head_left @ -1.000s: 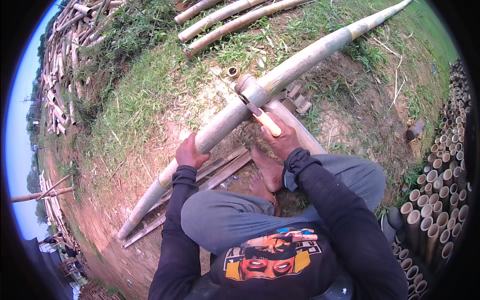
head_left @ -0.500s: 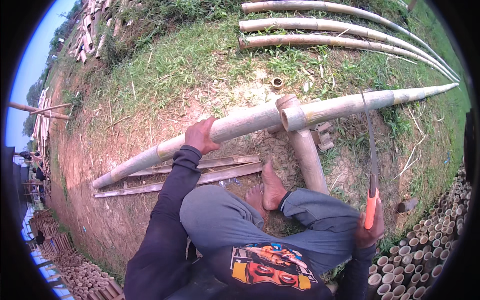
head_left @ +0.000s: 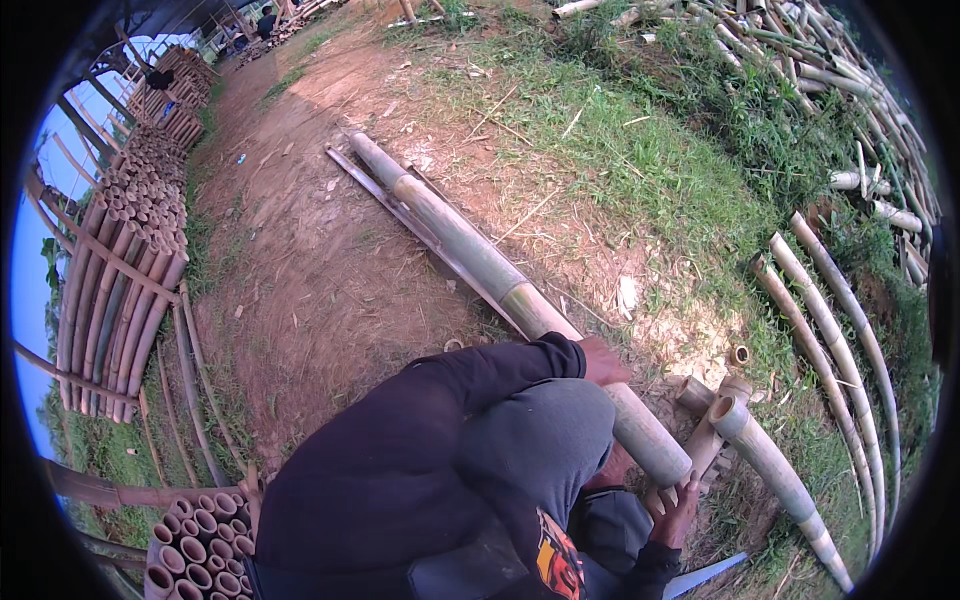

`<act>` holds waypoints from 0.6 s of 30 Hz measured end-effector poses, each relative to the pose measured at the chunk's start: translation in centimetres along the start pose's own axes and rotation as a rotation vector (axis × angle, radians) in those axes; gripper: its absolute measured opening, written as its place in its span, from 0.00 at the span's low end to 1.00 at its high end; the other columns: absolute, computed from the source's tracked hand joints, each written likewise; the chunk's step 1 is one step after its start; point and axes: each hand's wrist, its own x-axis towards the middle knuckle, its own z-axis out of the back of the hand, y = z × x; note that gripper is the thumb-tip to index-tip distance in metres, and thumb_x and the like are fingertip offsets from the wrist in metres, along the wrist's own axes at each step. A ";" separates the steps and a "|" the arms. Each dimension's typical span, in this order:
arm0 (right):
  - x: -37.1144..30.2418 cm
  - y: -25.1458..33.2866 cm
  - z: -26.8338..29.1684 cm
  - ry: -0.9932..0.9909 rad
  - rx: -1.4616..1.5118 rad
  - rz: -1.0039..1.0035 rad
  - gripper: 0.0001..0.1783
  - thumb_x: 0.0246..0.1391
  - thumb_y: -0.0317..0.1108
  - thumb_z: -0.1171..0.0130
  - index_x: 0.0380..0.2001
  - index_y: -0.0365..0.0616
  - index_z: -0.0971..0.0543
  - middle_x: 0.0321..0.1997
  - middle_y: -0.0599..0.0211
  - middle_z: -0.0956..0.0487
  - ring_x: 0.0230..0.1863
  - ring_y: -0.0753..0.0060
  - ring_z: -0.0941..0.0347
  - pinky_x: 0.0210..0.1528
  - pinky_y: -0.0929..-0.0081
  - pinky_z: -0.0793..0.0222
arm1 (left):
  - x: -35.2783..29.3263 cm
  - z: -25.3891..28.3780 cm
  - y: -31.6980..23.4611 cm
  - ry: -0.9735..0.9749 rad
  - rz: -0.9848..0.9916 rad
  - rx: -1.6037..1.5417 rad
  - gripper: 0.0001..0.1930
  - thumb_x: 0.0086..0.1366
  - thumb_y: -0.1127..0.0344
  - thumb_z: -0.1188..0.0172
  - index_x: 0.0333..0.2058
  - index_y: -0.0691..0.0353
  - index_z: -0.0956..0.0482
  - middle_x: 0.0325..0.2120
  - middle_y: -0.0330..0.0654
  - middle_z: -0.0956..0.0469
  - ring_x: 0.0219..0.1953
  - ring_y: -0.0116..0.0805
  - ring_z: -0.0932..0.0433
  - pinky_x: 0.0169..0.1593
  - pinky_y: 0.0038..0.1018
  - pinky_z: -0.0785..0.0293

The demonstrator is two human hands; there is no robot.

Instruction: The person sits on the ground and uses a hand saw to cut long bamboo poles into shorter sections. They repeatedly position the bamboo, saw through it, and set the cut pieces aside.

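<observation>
Holding a thick bamboo pole [head_left: 470, 250] with both hands toward its near sawn end.
Slanting its long axis from that end, at right, away forward and to the left. Wrapping the left hand [head_left: 605, 362] over the pole a little back from the end, fingertips out of sight; resting the right hand [head_left: 675, 512] at the sawn end itself, fingers parted, showing too little to tell whether gripping or only touching. Keeping the right hand nearer the end, the left nearer the middle, with most of the pole stretching beyond the left. Having a saw blade [head_left: 705, 577] lying near the right hand, and a tapering bamboo pole [head_left: 770, 455] slanting away farther right.
</observation>
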 end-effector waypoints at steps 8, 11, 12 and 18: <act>0.0 -3.6 -4.2 -0.026 0.450 -0.084 0.42 0.66 0.65 0.44 0.70 0.44 0.34 0.67 0.51 0.27 0.65 0.45 0.28 0.58 0.37 0.26 | -9.1 -1.3 3.1 -1.045 0.493 -0.042 0.42 0.57 0.48 0.26 0.68 0.51 0.33 0.65 0.49 0.31 0.72 0.50 0.37 0.75 0.55 0.50; 0.0 -5.8 -2.1 -0.096 0.424 -0.069 0.43 0.66 0.66 0.45 0.71 0.46 0.34 0.68 0.51 0.28 0.65 0.42 0.28 0.60 0.34 0.28 | -14.1 -4.1 7.0 -1.511 1.303 -0.299 0.48 0.61 0.43 0.26 0.71 0.61 0.41 0.67 0.61 0.36 0.69 0.57 0.35 0.71 0.55 0.40; 0.3 -6.8 -1.6 -0.128 0.424 -0.150 0.43 0.66 0.66 0.46 0.71 0.46 0.34 0.68 0.51 0.28 0.66 0.41 0.29 0.60 0.32 0.29 | -14.9 -5.2 8.4 -1.614 1.492 -0.656 0.46 0.62 0.43 0.27 0.70 0.61 0.39 0.66 0.59 0.34 0.68 0.55 0.33 0.70 0.55 0.38; 2.7 -10.7 0.4 -0.116 0.405 -0.282 0.45 0.62 0.71 0.49 0.70 0.49 0.32 0.68 0.54 0.26 0.66 0.39 0.28 0.63 0.33 0.31 | -13.0 -10.5 11.4 -1.460 1.017 -2.143 0.33 0.67 0.43 0.32 0.65 0.54 0.27 0.55 0.45 0.19 0.56 0.49 0.19 0.64 0.55 0.26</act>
